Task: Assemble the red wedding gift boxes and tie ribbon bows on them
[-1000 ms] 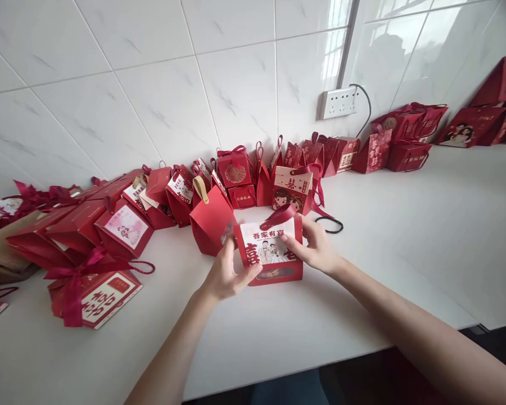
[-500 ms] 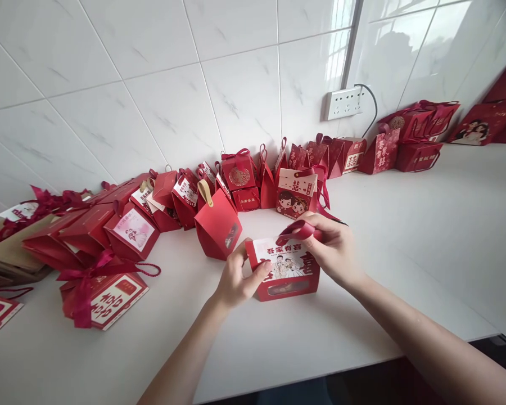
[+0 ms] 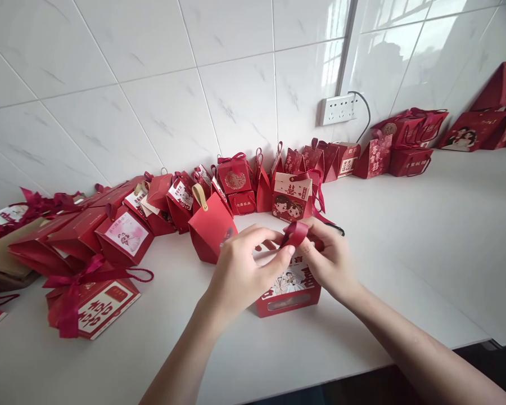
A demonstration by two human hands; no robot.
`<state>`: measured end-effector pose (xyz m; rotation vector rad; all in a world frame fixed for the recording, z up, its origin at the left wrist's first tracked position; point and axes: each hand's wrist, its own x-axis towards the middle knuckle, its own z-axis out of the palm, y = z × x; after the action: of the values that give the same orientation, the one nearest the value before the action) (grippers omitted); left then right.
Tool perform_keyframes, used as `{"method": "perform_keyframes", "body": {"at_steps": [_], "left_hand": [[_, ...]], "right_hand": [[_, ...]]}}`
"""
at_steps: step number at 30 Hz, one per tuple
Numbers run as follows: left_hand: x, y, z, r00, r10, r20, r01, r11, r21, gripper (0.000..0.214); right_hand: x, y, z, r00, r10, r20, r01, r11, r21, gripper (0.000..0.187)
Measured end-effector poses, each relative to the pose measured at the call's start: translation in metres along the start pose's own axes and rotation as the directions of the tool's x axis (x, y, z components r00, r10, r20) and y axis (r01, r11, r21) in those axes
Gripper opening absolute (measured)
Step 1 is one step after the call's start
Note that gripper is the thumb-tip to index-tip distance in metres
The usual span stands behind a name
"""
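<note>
A small red gift box with a white cartoon-couple panel stands on the white counter in front of me. A dark red ribbon loops above its top. My left hand is over the box's top left, fingers pinched on the ribbon. My right hand is at the box's top right, fingers also closed on the ribbon. The hands hide the top of the box.
Several red gift boxes and bags line the tiled wall behind. Flat red boxes with ribbons lie at the left. More red bags stand at the far right near a wall socket. The counter's front edge runs below my arms.
My left hand left the box's side and rose to the ribbon on top. My right hand kept the ribbon. The box shifted slightly toward me and to the right.
</note>
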<state>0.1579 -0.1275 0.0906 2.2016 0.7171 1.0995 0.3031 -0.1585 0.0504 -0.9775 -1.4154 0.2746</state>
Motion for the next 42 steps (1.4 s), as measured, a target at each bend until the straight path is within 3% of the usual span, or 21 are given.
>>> {"method": "perform_keyframes", "body": {"at_steps": [3,7,11,18,24,37,42], "left_hand": [[-0.001,-0.004,0.005,0.997,0.007,-0.081,-0.011,0.999,-0.042,0.016],[-0.008,-0.013,0.011,0.968,0.007,-0.250,-0.015,0.999,-0.031,0.022],[-0.011,-0.013,0.013,0.957,0.002,-0.289,-0.008,1.000,-0.019,0.024],[-0.013,-0.012,0.016,0.945,-0.014,-0.327,0.007,1.000,-0.021,0.025],[-0.013,-0.010,0.017,0.937,-0.002,-0.349,-0.005,1.000,-0.018,0.026],[-0.012,-0.014,0.018,0.941,-0.019,-0.338,0.010,0.999,-0.030,0.027],[-0.013,-0.014,0.018,0.938,-0.016,-0.346,0.005,0.999,-0.033,0.027]], "right_hand": [[-0.005,0.009,0.004,0.986,-0.159,-0.058,0.160,0.987,0.009,0.007],[-0.007,0.016,0.007,0.895,-0.447,-0.001,0.444,0.888,-0.117,0.022],[-0.006,0.014,0.003,0.847,-0.526,0.074,0.524,0.805,-0.277,0.031],[-0.007,0.010,0.002,0.825,-0.562,0.059,0.550,0.775,-0.310,0.035],[-0.004,0.010,0.005,0.814,-0.578,0.059,0.570,0.775,-0.272,0.021],[-0.006,0.011,0.005,0.835,-0.548,0.056,0.543,0.802,-0.247,0.016],[-0.007,0.013,0.004,0.905,-0.426,0.013,0.423,0.895,-0.142,0.025]]}}
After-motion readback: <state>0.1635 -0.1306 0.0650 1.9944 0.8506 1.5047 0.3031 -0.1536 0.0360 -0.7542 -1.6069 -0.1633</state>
